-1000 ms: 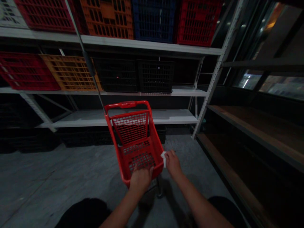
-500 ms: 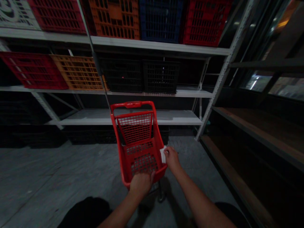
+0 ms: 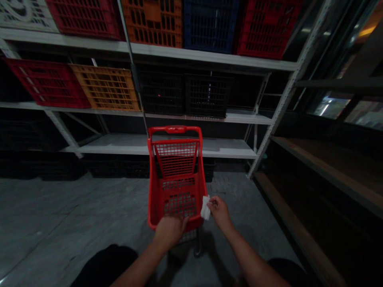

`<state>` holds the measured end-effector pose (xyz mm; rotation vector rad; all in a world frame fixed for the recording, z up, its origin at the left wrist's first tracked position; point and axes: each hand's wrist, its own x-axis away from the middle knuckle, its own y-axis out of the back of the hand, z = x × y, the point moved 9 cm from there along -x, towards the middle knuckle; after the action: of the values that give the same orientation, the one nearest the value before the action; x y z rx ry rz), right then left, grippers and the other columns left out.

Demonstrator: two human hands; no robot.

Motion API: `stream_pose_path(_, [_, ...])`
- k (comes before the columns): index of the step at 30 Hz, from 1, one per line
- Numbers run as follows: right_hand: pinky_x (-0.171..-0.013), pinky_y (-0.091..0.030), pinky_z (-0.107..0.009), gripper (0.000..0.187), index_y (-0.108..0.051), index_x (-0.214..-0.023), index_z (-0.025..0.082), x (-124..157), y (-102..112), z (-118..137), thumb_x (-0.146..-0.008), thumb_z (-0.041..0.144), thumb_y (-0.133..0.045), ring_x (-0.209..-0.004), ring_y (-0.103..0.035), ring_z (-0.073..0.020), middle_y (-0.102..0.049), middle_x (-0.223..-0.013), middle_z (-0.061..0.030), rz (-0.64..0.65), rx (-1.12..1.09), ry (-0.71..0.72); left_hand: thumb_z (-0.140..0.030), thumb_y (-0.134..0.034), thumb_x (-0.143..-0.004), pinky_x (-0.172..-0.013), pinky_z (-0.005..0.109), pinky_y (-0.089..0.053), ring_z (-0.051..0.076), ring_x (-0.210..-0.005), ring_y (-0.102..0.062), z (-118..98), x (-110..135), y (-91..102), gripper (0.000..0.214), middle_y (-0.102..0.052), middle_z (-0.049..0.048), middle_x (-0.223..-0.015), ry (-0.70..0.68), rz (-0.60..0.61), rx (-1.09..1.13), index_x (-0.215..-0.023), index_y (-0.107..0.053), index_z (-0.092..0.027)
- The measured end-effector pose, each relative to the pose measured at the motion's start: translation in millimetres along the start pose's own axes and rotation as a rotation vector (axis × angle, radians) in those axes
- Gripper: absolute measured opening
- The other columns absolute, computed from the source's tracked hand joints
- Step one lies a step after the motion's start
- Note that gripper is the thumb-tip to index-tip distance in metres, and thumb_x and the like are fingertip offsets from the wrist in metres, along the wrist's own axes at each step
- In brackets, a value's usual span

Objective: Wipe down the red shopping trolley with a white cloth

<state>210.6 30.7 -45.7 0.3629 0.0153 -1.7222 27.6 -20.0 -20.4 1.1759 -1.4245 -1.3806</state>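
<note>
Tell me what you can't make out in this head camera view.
In the head view:
The white cloth: partly hidden by the right hand.
The left hand's grip: its hold on the red trolley basket is hidden by the hand itself.
The trolley's lower frame: mostly hidden under the basket.
The black crates: contents too dark to see.
The blue crate: top cut off by the upper edge.

Red plastic shopping cart [image 3: 152,191], upright; white cloth [image 3: 205,207], likely tissue, against front rim.
</note>
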Motion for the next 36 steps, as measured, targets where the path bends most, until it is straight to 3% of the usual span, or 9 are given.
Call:
stream_pose_path(3, [-0.056,-0.041,-0.023,0.005,-0.053,-0.066,0.018,-33.6,-2.0,11.4,-0.065,0.021,-0.049,-0.059,-0.053,-0.0139,-0.057,-0.061,0.0004,-0.06,0.051,0.02,-0.045,-0.011,-0.086,-0.065,0.031,-0.042,0.021,-0.07,-0.062,2.1,1.3,1.9,0.063,-0.067,0.0114,-0.07,-0.01,0.01,0.0,-0.072,-0.065,-0.015])
stream_pose_path(6, [-0.054,-0.041,-0.024,0.01,-0.053,-0.065,0.018,-40.5,-8.4,12.5,-0.067,0.022,-0.044,-0.058,-0.054,-0.0146,-0.058,-0.06,-0.0008,-0.068,0.057,0.005,-0.046,-0.011,-0.086,-0.065,0.031,-0.041,0.02,-0.07,-0.062,6.3,5.0,3.2,0.064,-0.067,0.011,-0.07,-0.035,0.003,0.001,-0.071,-0.065,-0.015])
stream_pose_path(10, [-0.048,-0.04,-0.022,0.014,-0.052,-0.072,0.017,1.4,-20.2,-4.4,-0.071,0.029,-0.044,-0.054,-0.054,-0.0139,-0.059,-0.063,-0.0016,-0.011,-0.115,-0.097,-0.046,-0.01,-0.086,-0.064,0.031,-0.042,0.02,-0.068,-0.062,14.3,10.7,2.7,0.064,-0.067,0.0102,-0.069,-0.076,-0.006,-0.011,-0.071,-0.065,-0.016])
stream_pose_path(14, [-0.042,-0.036,-0.02,0.02,-0.047,-0.072,0.019,33.9,-25.8,-15.5,-0.063,0.032,-0.06,-0.046,-0.048,-0.0108,-0.052,-0.057,0.004,-0.021,-0.238,-0.182,-0.044,-0.011,-0.087,-0.065,0.032,-0.042,0.02,-0.068,-0.061,19.7,15.0,2.7,0.062,-0.066,0.0094,-0.068,-0.121,-0.015,-0.048,-0.071,-0.064,-0.017])
stream_pose_path(23, [-0.048,-0.038,-0.021,0.012,-0.049,-0.068,0.019,-23.5,-30.2,28.8,-0.062,0.027,-0.055,-0.051,-0.048,-0.0111,-0.049,-0.055,0.0041,-0.059,-0.151,-0.051,-0.04,-0.017,-0.088,-0.068,0.031,-0.041,0.019,-0.07,-0.059,33.2,31.3,5.1,0.053,-0.065,0.0068,-0.069,-0.2,-0.038,-0.061,-0.071,-0.062,-0.018])
stream_pose_path(31, [-0.049,-0.035,-0.019,0.005,-0.053,-0.069,0.017,54.0,-53.0,28.9,-0.066,0.02,-0.054,-0.053,-0.046,-0.01,-0.051,-0.059,0.0037,0.082,0.021,0.002,-0.038,-0.02,-0.088,-0.066,0.028,-0.04,0.016,-0.064,-0.057,51.9,39.7,2.6,0.052,-0.062,0.0071,-0.064,-0.274,-0.072,-0.037,-0.067,-0.062,-0.015])
stream_pose_path(33, [-0.051,-0.036,-0.02,0.004,-0.055,-0.07,0.017,45.4,-53.3,35.3,-0.067,0.02,-0.054,-0.054,-0.046,-0.0107,-0.052,-0.06,0.0029,0.075,0.102,0.06,-0.038,-0.02,-0.088,-0.066,0.029,-0.04,0.016,-0.064,-0.057,53.2,40.3,2.0,0.052,-0.062,0.0071,-0.064,-0.291,-0.065,-0.045,-0.068,-0.062,-0.016])
stream_pose_path(36, [-0.056,-0.038,-0.022,0.007,-0.058,-0.072,0.016,3.1,-48.7,49.1,-0.067,0.02,-0.053,-0.058,-0.049,-0.0127,-0.055,-0.063,0.0006,0.025,0.198,0.151,-0.038,-0.018,-0.088,-0.067,0.03,-0.04,0.016,-0.065,-0.057,54.8,39.9,0.5,0.052,-0.063,0.0071,-0.065,-0.294,-0.038,-0.064,-0.067,-0.061,-0.016])
